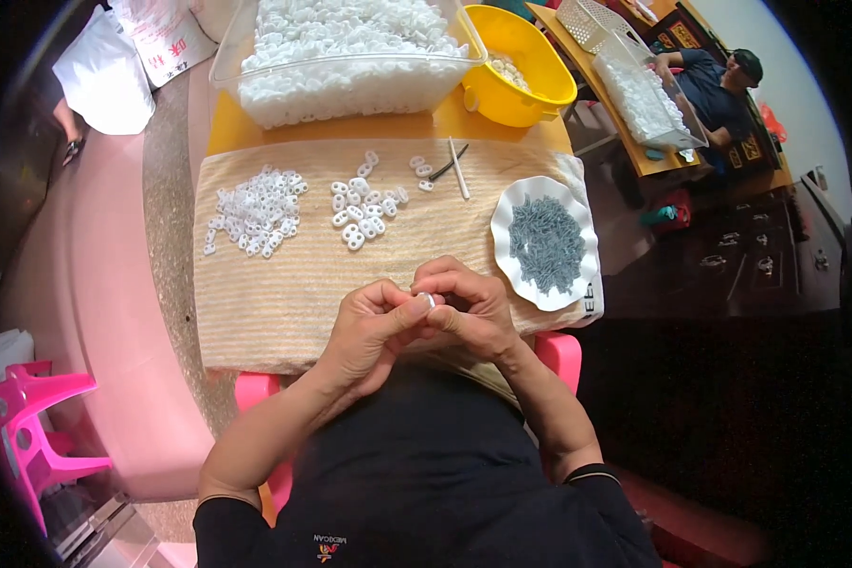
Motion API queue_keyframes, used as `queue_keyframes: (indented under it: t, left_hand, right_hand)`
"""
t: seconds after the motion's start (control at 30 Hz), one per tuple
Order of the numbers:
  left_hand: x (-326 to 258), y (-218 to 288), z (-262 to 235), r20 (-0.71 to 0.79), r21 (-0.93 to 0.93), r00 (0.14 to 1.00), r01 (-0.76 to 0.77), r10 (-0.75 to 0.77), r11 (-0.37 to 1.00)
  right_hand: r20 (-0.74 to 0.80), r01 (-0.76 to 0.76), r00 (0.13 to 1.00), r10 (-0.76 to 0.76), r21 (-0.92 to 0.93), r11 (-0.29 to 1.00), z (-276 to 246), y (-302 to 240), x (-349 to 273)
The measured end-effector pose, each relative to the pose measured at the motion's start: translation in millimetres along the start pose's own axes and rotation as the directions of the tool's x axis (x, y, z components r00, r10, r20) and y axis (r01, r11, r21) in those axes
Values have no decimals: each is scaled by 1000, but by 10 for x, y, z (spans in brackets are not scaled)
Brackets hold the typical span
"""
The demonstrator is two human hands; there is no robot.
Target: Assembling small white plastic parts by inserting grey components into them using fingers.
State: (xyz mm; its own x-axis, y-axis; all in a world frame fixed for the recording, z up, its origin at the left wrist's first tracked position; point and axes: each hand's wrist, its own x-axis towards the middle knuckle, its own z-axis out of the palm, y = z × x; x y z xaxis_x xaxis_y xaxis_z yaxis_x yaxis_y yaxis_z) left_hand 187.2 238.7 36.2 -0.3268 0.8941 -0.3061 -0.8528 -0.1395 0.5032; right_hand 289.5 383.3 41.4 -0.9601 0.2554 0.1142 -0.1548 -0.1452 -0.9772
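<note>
Head camera looks down on two bare hands meeting over the near edge of a striped beige cloth. The left hand and the right hand both have thumb and fingers bent and pressed together, pinching a small white piece between them; it is perhaps plastic, but the fingertips cover it too much to be sure. Beyond the hands, a loose group of white two-hole plastic pieces lies on the cloth, and to its left is a denser pile of small white parts. To the right, a white wavy-rimmed plate holds many thin grey rods. Near it, a white stick and a dark stick lie crossed. Behind the cloth stand a clear bin full of white pieces and a yellow basin.
</note>
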Motion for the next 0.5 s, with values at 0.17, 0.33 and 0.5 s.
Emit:
queue_keyframes:
  t: [0.17,0.33,0.5]
  left_hand:
    - [56,5,-21,1,34,1000,1,-1,999]
    - [23,13,-30,25,58,999,38,-39,998]
    - [25,50,55,7,47,999,47,-47,998]
  right_hand:
    - [40,-73,996,77,-87,994,-65,-70,13]
    - [47,-59,997,61,-28,998,-117,-62,5]
    - [-136,-93,987,80,-93,991,-139,-154,42]
